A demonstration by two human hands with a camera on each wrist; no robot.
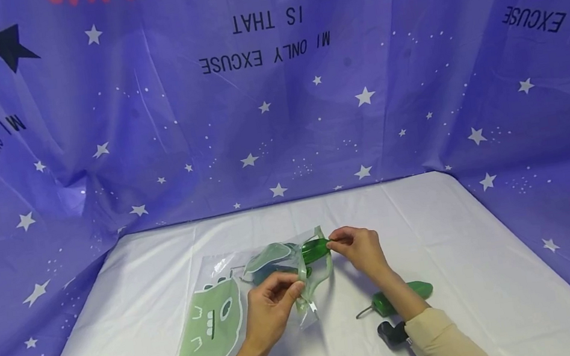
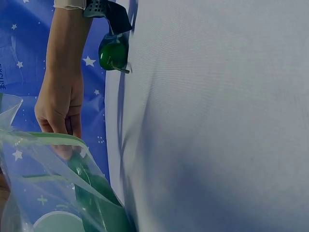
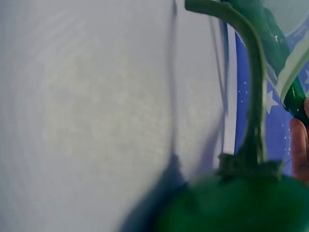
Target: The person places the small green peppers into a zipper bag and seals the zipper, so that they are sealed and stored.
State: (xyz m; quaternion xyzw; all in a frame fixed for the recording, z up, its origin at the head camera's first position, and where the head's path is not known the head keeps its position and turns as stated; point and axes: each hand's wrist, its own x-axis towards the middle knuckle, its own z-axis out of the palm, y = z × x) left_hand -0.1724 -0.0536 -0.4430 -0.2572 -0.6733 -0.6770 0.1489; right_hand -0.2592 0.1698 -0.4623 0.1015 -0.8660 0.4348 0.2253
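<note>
A clear zip bag with a green cartoon-monster print lies at the left of the table, its mouth held apart. My left hand pinches the near edge of that mouth between thumb and fingers. On the far side, my right hand pinches the tip of a green pepper, which lies partly inside the bag. Through the plastic, more green shapes and a thin stem show deeper in. In the left wrist view, the right hand reaches to the green-edged mouth, with the pepper behind the film.
Another green pepper with a long curved stem lies on the white tablecloth, under the right forearm; its stem end fills the right wrist view. A black device sits by the right cuff. Purple star-printed cloth stands around the table.
</note>
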